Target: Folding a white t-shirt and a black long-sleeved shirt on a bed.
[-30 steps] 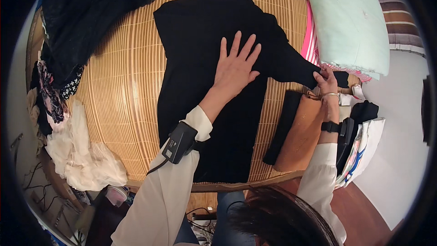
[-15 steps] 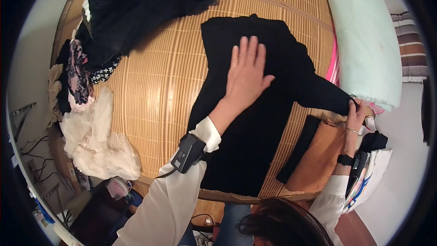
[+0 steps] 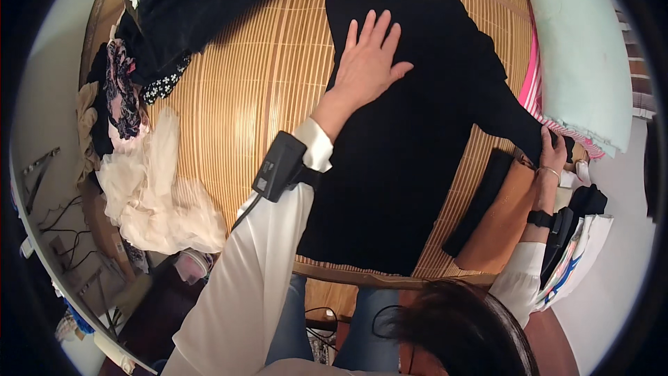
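Along the far left edge, a heap of clothes point(image 3: 122, 90) lies jumbled: dark patterned pieces above, and a cream, gauzy garment point(image 3: 156, 195) spilling down below them. Beside that heap, a large dark garment point(image 3: 209, 0) is bunched at the top of the bamboo mat point(image 3: 257, 90), which covers the surface under everything. Past the middle, a black top point(image 3: 410, 146) is spread flat on the mat, its hem near the front edge. On its upper part rests the left hand point(image 3: 369, 63), palm down and fingers spread wide, an open grip that clasps nothing; a dark device point(image 3: 278, 166) is strapped at the wrist over a white sleeve. Further right, the top's sleeve runs out toward the right hand point(image 3: 553, 157), whose fingers are closed in a grip on the sleeve end. Just below that hand, a folded black piece point(image 3: 480, 198) and a folded tan piece point(image 3: 501, 219) lie side by side. At the far right sits a pale green pillow point(image 3: 577, 49), with a pink striped cloth point(image 3: 539, 94) showing at its edge.
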Demonstrator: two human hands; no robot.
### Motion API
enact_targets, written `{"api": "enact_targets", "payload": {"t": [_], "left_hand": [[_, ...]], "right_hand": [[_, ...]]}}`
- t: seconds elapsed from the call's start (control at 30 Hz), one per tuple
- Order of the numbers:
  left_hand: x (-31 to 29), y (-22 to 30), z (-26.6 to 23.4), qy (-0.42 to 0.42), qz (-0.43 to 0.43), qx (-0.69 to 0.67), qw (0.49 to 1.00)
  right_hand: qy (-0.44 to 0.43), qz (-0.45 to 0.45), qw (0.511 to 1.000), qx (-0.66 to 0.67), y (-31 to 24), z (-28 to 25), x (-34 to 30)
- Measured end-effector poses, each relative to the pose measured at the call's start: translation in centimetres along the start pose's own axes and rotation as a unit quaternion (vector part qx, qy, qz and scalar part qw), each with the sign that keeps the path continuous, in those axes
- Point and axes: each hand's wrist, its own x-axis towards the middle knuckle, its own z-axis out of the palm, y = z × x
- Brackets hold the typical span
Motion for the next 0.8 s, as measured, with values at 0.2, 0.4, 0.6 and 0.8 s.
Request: {"api": "enact_targets", "payload": {"t": [0.2, 0.4, 0.6, 0.8], "left_hand": [[-7.0, -2.1, -5.0, 0.122, -0.140, 0.004, 0.983], [-19.9, 3.8, -7.4, -0.002, -0.237, -0.070, 0.969], [-27.2, 6.4, -9.0, -0.128, -0.397, -0.159, 0.895], [-35.3, 7.4, -8.8, -0.103, -0.401, -0.256, 0.874]], "right_hand": [[0.050, -0.178, 0.968, -0.169, 0.7, -2.8, 0.2], [-0.139, -0.265, 0.953, 0.050, -15.6, 10.3, -11.2], [-0.298, -0.339, 0.891, 0.044, -22.7, 21.1, -15.8], [-0.262, -0.329, 0.907, -0.017, -22.5, 23.6, -16.1]]}}
